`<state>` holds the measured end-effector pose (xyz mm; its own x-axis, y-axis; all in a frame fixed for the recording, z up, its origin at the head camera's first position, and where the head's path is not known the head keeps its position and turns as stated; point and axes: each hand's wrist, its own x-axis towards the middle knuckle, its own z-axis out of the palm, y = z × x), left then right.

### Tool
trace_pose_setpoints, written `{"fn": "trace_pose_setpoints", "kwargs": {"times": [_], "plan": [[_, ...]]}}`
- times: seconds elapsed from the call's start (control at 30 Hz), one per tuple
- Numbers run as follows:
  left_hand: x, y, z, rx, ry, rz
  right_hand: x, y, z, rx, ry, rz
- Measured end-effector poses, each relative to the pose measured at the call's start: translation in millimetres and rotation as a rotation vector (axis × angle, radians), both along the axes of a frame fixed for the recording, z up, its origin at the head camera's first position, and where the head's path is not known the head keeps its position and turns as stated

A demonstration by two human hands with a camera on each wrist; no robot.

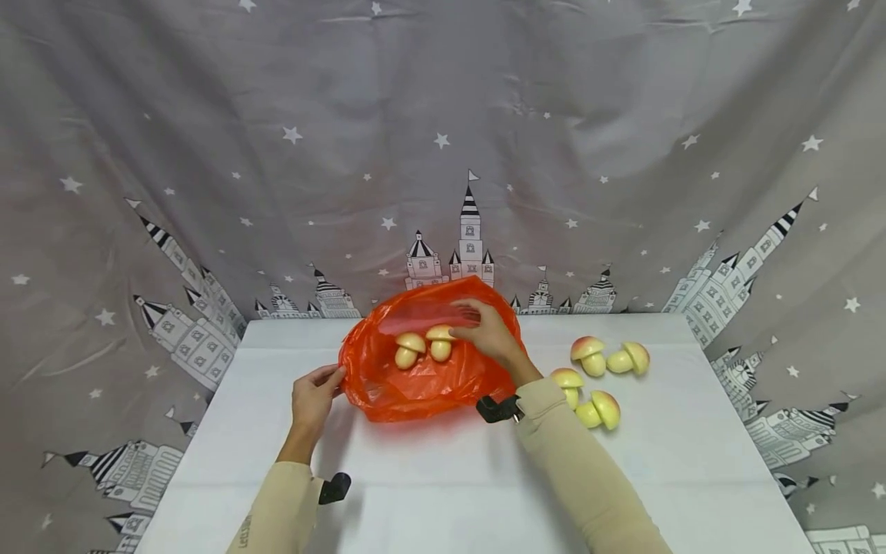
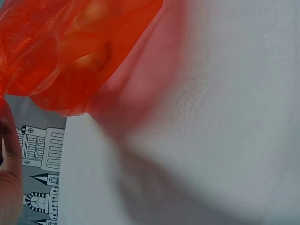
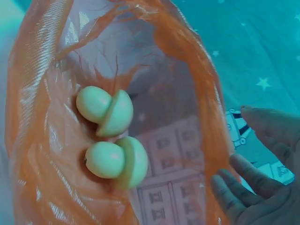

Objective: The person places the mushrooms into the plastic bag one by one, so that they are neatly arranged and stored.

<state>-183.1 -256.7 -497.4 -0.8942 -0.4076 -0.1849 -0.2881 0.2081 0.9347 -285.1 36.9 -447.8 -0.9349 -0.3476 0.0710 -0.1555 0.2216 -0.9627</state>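
A thin red plastic bag (image 1: 415, 394) lies on the table with its mouth spread wide. My left hand (image 1: 313, 398) pinches its left rim between thumb and fingers; the left wrist view catches only the edge of that hand (image 2: 10, 164) below the red film. Inside the bag sit two toy mushrooms, a left one (image 1: 411, 350) and a right one (image 1: 441, 350), pale yellow with reddish caps. Over the bag's right side, near the right mushroom, my right hand (image 1: 493, 335) has loosely spread fingers holding nothing. In the right wrist view both mushrooms (image 3: 105, 159) show stem and cap.
Right of the bag, several more toy mushrooms (image 1: 628, 358) lie on the white table (image 1: 415, 492), some close to my right forearm. A grey curtain (image 1: 332, 185) printed with castles and stars hangs behind the table and along its sides.
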Motion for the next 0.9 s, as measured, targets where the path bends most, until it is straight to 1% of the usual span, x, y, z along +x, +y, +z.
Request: {"fn": "trace_pose_setpoints", "kwargs": {"times": [0.1, 0.23, 0.37, 0.53, 0.6, 0.73, 0.9], "plan": [[1.2, -0.3, 1.9, -0.018, -0.023, 0.003, 4.0, 7, 0.8, -0.029, 0.010, -0.001], [1.5, -1.3, 2.4, -0.016, -0.033, 0.006, 10.2, 14, 0.8, -0.017, 0.027, 0.011], [0.5, -0.9, 1.1, -0.015, -0.033, 0.002, 17.5, 22, 3.6, -0.011, 0.063, 0.015], [1.1, 0.0, -0.2, -0.021, -0.054, 0.012, 26.1, 38, 7.9, -0.040, 0.064, 0.013], [1.2, 0.6, -0.2, -0.023, -0.062, 0.009, 28.2, 45, 8.1, -0.060, 0.067, 0.013], [0.6, 1.9, 0.7, -0.021, -0.050, -0.002, 32.1, 57, 7.3, -0.105, 0.078, 0.003], [-1.8, 2.7, 1.4, -0.017, -0.039, -0.003, 48.4, 70, 18.7, -0.175, 0.063, -0.030]]}}
